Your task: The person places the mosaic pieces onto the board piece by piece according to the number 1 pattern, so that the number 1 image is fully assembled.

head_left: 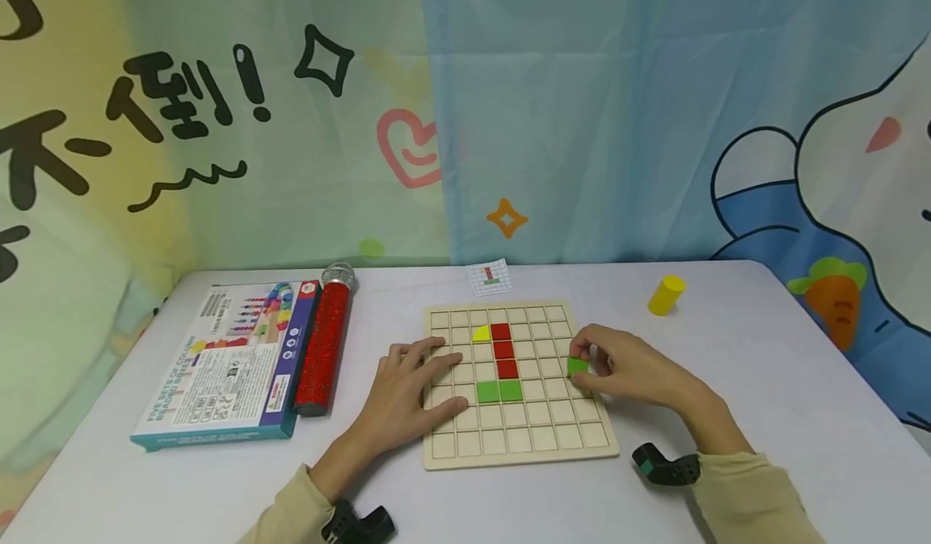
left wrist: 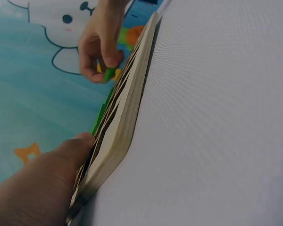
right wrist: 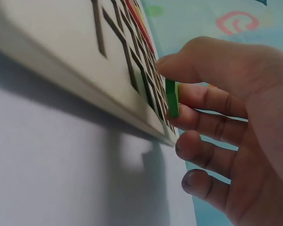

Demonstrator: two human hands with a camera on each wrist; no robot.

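A wooden grid board (head_left: 465, 444) lies on the white table. My left hand (head_left: 407, 390) rests on its left edge, fingers spread over the outer cells. Between the thumb and fingers of my right hand (head_left: 629, 366) a green square tile (head_left: 577, 365) is pinched above the board's right edge; the right wrist view shows this tile (right wrist: 172, 98) edge-on. Set in the board are a yellow quarter-round tile (head_left: 482, 334), a column of red tiles (head_left: 503, 349) and two green tiles (head_left: 499, 391) side by side below them.
Behind the board lies a small pattern card (head_left: 489, 277). A yellow cylinder (head_left: 666, 295) stands at the back right. To the left are a red glittery microphone (head_left: 322, 350) and a flat printed box (head_left: 218, 366). A printed curtain (head_left: 567, 107) hangs behind the table.
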